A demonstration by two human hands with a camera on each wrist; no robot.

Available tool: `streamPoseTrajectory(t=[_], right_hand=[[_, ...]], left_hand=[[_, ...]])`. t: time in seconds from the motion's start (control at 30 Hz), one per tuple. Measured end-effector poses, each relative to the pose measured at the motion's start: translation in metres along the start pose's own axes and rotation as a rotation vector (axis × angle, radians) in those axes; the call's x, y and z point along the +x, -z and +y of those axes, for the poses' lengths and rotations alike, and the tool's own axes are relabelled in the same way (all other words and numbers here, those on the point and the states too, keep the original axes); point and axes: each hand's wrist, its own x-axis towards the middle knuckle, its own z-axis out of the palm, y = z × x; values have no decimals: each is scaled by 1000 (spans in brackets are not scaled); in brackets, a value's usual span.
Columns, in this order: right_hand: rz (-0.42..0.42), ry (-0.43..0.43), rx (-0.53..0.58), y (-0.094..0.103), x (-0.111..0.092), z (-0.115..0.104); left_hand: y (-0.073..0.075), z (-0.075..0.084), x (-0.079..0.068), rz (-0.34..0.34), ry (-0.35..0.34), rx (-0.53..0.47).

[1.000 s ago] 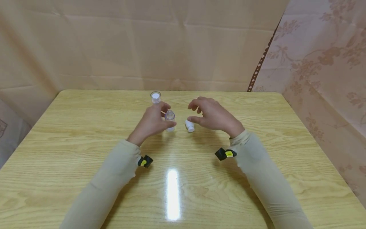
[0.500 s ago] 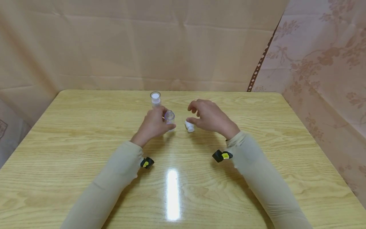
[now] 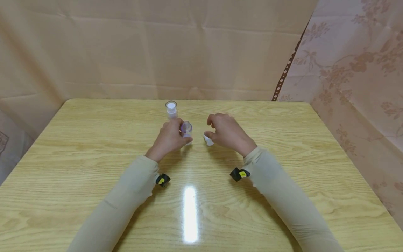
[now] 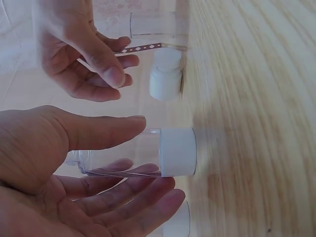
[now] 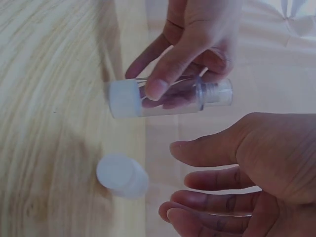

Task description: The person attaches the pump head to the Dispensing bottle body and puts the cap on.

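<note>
My left hand (image 3: 171,134) holds an upright clear plastic bottle (image 5: 170,98) with a white base, thumb on one side and fingers on the other. Its narrow clear neck points up, and the white base (image 4: 177,152) is down at the table. My right hand (image 3: 226,131) hovers over a small white bottle (image 3: 208,141), its fingers bent loosely and apart from the thumb. In the right wrist view the small white bottle (image 5: 122,176) rests on the table below the right fingertips, with a gap between them.
Behind my left hand stands another clear container (image 3: 171,109) with white inside, partly hidden by the hand. A clear cylinder (image 4: 153,24) shows beyond my right hand in the left wrist view. The wooden table (image 3: 126,210) meets a beige curtain (image 3: 176,52) at the back.
My right hand has come down and slightly toward me, closer over the small white bottle. My left hand has shifted slightly down and its fingers have closed in around the clear bottle.
</note>
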Motion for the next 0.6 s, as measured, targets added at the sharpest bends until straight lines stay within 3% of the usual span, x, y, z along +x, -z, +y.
streamPoseTrajectory(t=[0.6], right_hand=[[-32,-30,-35,-19,4,0]], left_hand=[[8,10,-7,75,-92,-59]])
